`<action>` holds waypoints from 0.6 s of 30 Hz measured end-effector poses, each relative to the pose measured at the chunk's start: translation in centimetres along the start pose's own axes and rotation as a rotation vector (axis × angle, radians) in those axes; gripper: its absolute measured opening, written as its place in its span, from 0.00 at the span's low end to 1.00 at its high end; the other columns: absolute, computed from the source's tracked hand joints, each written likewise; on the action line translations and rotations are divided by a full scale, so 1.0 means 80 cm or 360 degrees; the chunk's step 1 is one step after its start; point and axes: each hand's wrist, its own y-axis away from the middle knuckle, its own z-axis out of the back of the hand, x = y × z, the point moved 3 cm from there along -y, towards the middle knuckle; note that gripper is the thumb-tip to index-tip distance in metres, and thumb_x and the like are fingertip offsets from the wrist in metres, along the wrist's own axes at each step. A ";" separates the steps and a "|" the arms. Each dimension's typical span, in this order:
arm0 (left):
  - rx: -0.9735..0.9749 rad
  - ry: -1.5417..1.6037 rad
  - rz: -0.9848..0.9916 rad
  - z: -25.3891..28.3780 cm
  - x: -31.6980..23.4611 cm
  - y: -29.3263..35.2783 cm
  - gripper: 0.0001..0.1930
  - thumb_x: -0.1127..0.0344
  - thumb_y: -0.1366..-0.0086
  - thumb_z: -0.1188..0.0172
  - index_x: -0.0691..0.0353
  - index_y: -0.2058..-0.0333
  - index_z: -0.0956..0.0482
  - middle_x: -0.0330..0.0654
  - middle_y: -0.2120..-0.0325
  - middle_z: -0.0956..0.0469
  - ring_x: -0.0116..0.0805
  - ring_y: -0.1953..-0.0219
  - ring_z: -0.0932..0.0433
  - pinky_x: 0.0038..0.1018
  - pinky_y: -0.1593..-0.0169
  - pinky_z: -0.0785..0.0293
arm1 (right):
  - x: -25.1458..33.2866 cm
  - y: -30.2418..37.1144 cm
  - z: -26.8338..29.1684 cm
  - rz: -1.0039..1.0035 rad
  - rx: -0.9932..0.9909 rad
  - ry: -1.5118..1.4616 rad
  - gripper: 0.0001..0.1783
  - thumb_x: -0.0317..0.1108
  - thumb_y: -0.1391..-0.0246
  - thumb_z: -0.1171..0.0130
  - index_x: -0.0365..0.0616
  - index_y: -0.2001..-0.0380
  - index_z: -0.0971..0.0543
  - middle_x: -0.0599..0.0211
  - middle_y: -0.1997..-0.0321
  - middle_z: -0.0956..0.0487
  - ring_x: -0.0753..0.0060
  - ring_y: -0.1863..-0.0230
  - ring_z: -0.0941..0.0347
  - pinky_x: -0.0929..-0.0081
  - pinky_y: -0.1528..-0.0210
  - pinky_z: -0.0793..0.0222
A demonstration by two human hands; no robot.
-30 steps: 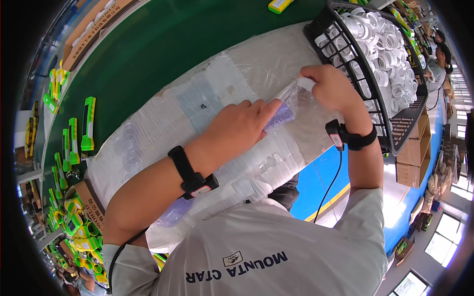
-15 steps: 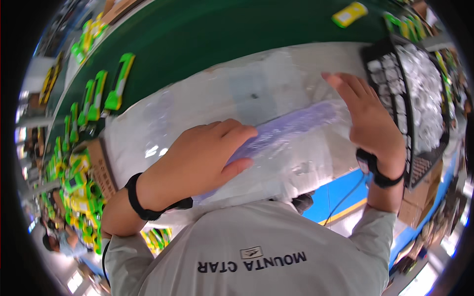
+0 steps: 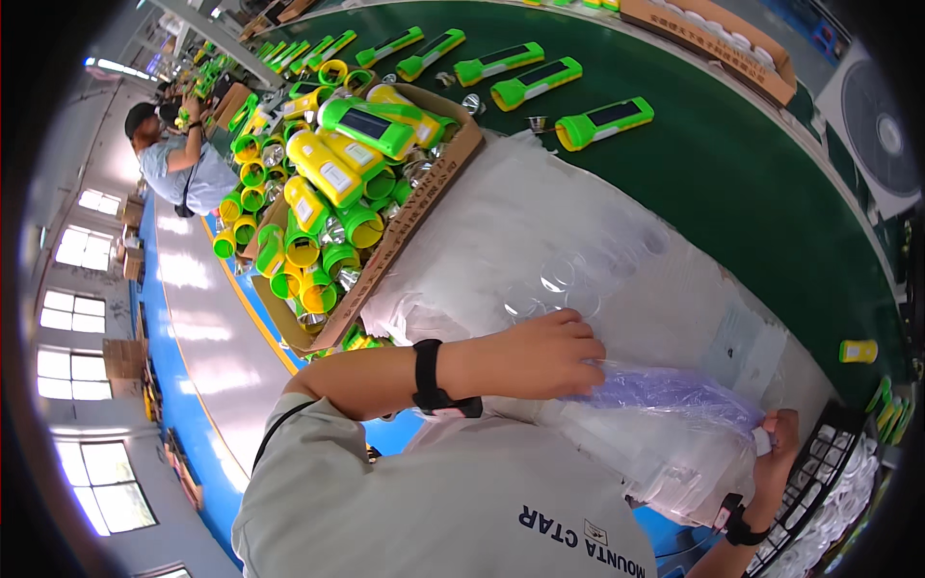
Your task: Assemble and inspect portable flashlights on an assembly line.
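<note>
My left hand [image 3: 551, 356] is closed, its fingers curled down on the left end of a crumpled purple clear plastic bag [image 3: 665, 393]. The bag lies across the pale, plastic-covered worktop [image 3: 453, 250] in front of me. At the bag's far right end, my right hand [image 3: 780, 448] is closed around a small white plastic piece [image 3: 762, 441]; its exact kind is mostly hidden by the fingers. Several clear round discs [image 3: 564, 279] lie on the worktop just beyond my left hand.
On the left stands a cardboard box [image 3: 409, 217] heaped with green-and-yellow flashlight bodies [image 3: 332, 169]. More flashlights [image 3: 605, 123] line the green conveyor belt [image 3: 713, 183]. A black crate [image 3: 819, 462] of clear parts stands at right. A person [image 3: 178, 159] works at the far left.
The view has swung left, bringing the box of flashlights in. My right hand was open above the worktop and is now closed on a white piece. My left hand stays at the purple bag.
</note>
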 end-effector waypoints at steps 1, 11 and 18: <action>-0.0021 0.0071 -0.0055 0.002 0.005 -0.004 0.11 0.63 0.40 0.42 0.53 0.58 0.25 0.39 0.62 0.27 0.40 0.56 0.28 0.41 0.47 0.34 | -0.002 -0.003 0.003 -0.0042 0.0007 -0.0055 0.07 0.21 0.59 0.42 0.37 0.76 0.30 0.61 0.68 0.31 0.63 0.65 0.32 0.74 0.62 0.36; -0.0517 0.0635 0.0168 0.050 0.045 -0.054 0.05 0.69 0.35 0.47 0.63 0.63 0.27 0.46 0.67 0.23 0.48 0.65 0.24 0.37 0.61 0.28 | -0.043 -0.008 0.032 -0.0413 -0.0225 -0.0519 0.06 0.21 0.44 0.56 0.46 0.67 0.36 0.78 0.71 0.41 0.87 0.74 0.44 0.87 0.72 0.48; -0.0563 0.0676 -0.0022 0.067 0.056 -0.092 0.06 0.69 0.35 0.47 0.64 0.63 0.27 0.48 0.69 0.23 0.50 0.66 0.24 0.38 0.62 0.29 | -0.046 -0.015 0.063 -0.0104 -0.0334 0.0105 0.10 0.19 0.48 0.59 0.44 0.64 0.34 0.77 0.68 0.42 0.83 0.68 0.46 0.88 0.64 0.50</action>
